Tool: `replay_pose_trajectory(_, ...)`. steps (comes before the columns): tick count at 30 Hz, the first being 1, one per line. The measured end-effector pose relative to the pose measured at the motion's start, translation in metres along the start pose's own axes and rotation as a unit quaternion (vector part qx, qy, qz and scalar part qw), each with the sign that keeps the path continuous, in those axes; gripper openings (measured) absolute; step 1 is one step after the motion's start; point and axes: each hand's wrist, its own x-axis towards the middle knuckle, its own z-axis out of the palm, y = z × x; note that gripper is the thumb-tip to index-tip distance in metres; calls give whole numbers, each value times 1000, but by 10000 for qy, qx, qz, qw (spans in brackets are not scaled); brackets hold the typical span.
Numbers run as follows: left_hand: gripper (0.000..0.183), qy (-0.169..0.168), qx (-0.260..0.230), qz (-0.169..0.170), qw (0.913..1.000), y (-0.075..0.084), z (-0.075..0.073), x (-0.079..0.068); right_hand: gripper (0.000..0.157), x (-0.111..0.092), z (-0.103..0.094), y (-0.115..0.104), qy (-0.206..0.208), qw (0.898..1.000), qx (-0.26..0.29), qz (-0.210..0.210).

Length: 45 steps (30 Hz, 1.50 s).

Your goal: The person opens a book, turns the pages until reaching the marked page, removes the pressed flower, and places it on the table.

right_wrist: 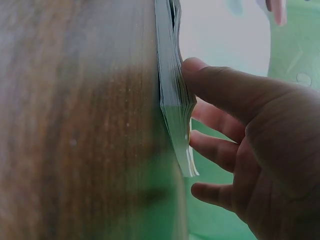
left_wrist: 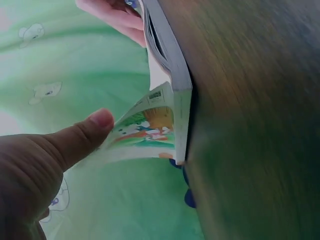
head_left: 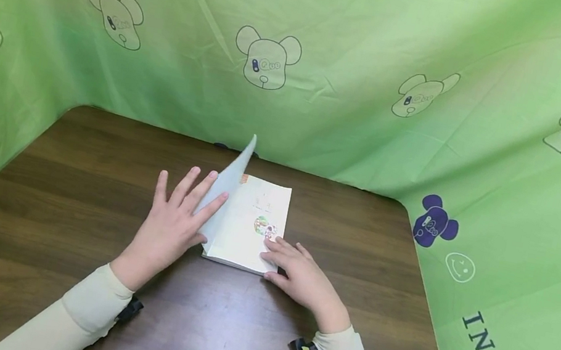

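Observation:
A paperback book (head_left: 246,244) lies on the table with its front cover (head_left: 230,182) raised at the left, nearly upright. The left hand (head_left: 173,225), fingers spread and straight, is against the cover's outer side. In the left wrist view, its thumb is beside the cover's colourful outer picture (left_wrist: 145,127). On the right, the right hand (head_left: 304,276) rests its fingertips on the white page with a small coloured print (head_left: 264,226). Seen from the right wrist, the thumb touches the top page near the edge of the page block (right_wrist: 172,75), other fingers loosely extended.
The dark wooden table (head_left: 54,210) carries the book near its far middle. Green cloth (head_left: 323,126) with bear drawings hangs behind and along both sides. A dark strap device sits on each wrist, below the pale sleeves (head_left: 88,304).

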Motion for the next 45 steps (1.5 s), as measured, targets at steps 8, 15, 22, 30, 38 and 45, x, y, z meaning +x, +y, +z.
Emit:
replay_pose_trajectory(8, 96, -527, -348, -152, 9979, -4, 6, -9, 40, 1, 0, 1, 44, 10000, -71, -52)
replay_pose_trajectory(15, 89, -1388, -731, -539, 9861, -2, 19, -16, 39, 1, 2, 1, 3, 10000, -88, 28)
replay_pose_trajectory(22, 58, -1798, -1393, -458, 9727, 5, 28, -18, 37, 1, 1, 1, 45, 9999, -99, 2)
replay_pose_trajectory(30, 58, -2482, -1982, -527, 9468, 10, 30, -18, 26, 2, 1, -2, 125, 9991, -405, -64)
replay_pose_trajectory(38, 48, -2693, -2459, -924, 9265, 12, 33, -20, 8, 3, 0, -6, 440, 9949, -786, -453)
replay_pose_trajectory(45, 41, -2559, -2715, -1098, 9213, 11, 35, -23, 4, 4, -1, -6, 427, 9949, -787, -468)
